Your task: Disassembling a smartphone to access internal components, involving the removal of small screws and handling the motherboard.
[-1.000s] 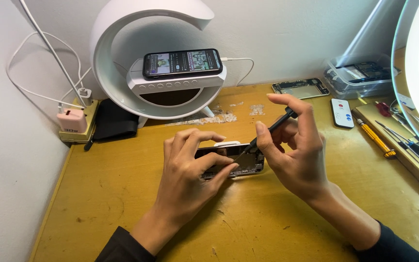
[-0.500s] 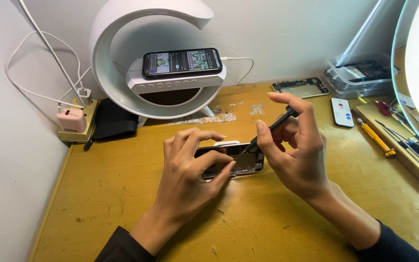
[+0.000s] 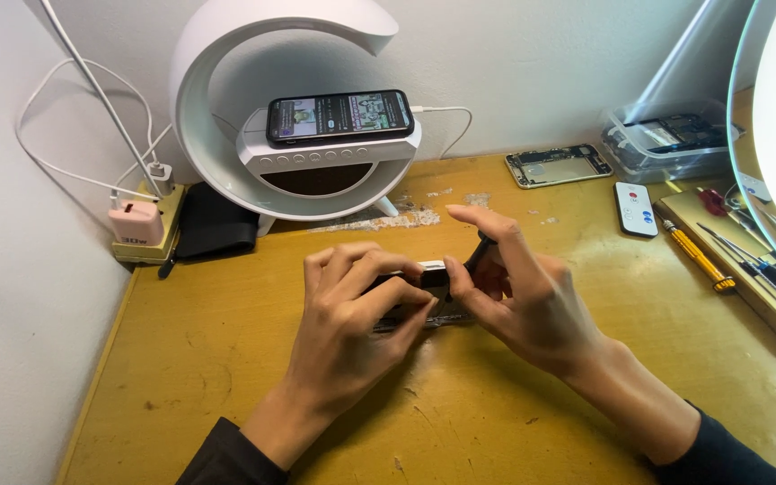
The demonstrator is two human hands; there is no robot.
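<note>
Both arms enter from the bottom edge of the head view, each in a long dark sleeve, black or close to it, of a plain, smooth-looking fabric with no visible print, stripe or button. The sleeves end short of the wrists, so the wrists, the left hand (image 3: 352, 328) and the right hand (image 3: 523, 301) are bare, with no glove, ring, watch or bracelet to be seen. The fingernails that show look short and unpainted.
</note>
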